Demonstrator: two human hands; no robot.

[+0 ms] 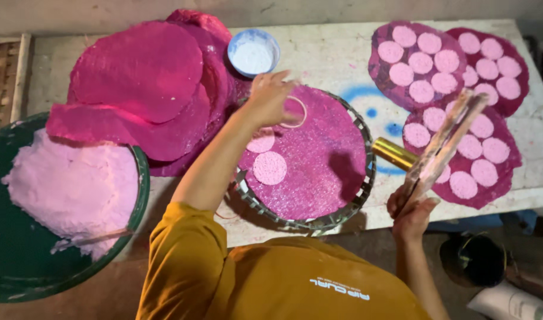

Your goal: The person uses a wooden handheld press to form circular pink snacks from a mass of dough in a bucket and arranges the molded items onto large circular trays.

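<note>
Whitewashed tabletop (325,59), stained blue near 3 o'clock, dim floor below. Our left hand (267,98) is curled down over a thin ring mould (293,112), fingers pinching its rim at about 11 o'clock on the magenta sheet (319,160). Our right hand (411,207) is clenched around a flat wooden paddle (443,142), smeared with paste and held tilted up over the table edge at 3 o'clock.

Two pale pink discs (265,157) already sit on the sheet at roughly 9 o'clock, just beside each other. The sheet lies on a round metal stand with a toothed rim (366,172); a brass-coloured tube (393,153) pokes out from its 3 o'clock side.

Risks as we read them:
- ring lifted skewed: the disc edge could smear or tear
- ring set too near the two discs: they could merge
- paddle dripping onto the finished dotted sheets (455,89) at 2 o'clock
- left sleeve (182,261) brushing the wet discs
- stand sits near the table edge: a push could tip it

White powder bowl (254,53) at 12, stacked plain sheets (141,83) at 10, green basin (10,261) of pink paste (70,189) at 8.
</note>
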